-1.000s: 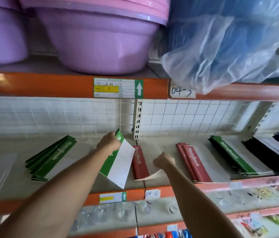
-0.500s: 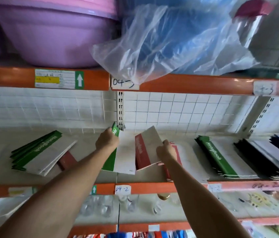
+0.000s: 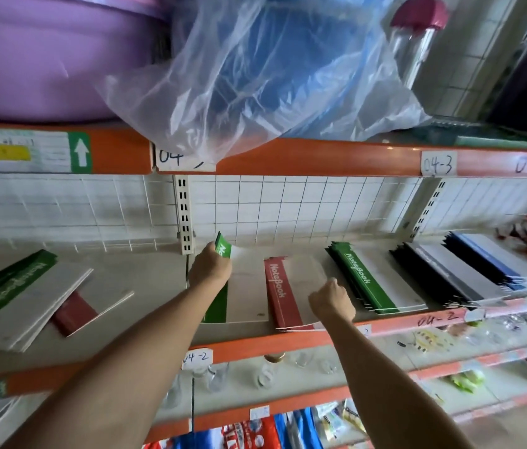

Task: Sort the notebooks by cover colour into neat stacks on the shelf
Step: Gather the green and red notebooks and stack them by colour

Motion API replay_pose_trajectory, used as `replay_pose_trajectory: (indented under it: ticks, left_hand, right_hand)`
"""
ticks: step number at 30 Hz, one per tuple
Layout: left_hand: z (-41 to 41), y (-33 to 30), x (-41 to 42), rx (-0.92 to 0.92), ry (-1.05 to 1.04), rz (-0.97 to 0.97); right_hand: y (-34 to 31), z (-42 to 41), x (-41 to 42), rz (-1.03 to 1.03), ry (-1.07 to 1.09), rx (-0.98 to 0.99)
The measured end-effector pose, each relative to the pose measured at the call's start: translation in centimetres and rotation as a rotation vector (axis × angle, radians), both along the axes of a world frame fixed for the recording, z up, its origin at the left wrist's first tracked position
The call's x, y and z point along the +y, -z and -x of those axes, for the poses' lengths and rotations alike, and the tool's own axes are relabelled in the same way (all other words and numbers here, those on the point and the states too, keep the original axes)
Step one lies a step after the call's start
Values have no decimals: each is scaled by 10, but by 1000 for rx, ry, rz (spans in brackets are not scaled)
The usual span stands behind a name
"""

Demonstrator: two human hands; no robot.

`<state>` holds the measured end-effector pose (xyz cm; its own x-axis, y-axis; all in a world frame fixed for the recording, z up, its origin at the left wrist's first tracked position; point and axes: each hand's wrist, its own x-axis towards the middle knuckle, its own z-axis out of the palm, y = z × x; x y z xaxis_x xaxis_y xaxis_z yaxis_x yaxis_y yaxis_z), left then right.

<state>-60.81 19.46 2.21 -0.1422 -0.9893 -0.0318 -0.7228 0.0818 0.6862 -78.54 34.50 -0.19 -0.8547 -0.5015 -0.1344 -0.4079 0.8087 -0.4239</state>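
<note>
Green-spined notebook (image 3: 223, 251) with pale cover at centre; red-spined notebook (image 3: 275, 291) beside it, white "NoteBook" lettering. Green stack (image 3: 360, 277) right of centre, another green stack (image 3: 9, 286) at left over a dark red notebook (image 3: 74, 312). Black stack (image 3: 424, 273) and blue stack (image 3: 482, 254) at right. Shelf edges (image 3: 288, 160) were orange. Purple tub (image 3: 45, 59) upper left, blue item in clear plastic bag (image 3: 255, 59) top centre, white grid-tiled wall (image 3: 288, 202).

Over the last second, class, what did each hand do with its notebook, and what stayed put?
The right hand lifted a red notebook, tilted it up, then laid it flat on the red stack, fingers still on it. The left hand kept gripping the green notebook. The green stack on the right stayed put.
</note>
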Motion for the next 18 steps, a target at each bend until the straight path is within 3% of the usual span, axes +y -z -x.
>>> replay_pose_trajectory:
  ticks: [6,10,12,15,18]
  left_hand:
    - [5,13,5,-4,47,7]
    - [17,15,13,8,83,13]
    - [29,14,21,1,123,18]
    - [55,9,36,43,167,12]
    - [77,5,52,104,146,-38]
  right_hand:
    - [20,-8,12,-137,-18,197]
    - [27,-8,22,7,-74,275]
    - [20,-10,21,186,-99,157]
    - [4,-11,14,435,-35,-219]
    - [-4,-4,14,462,-11,-471]
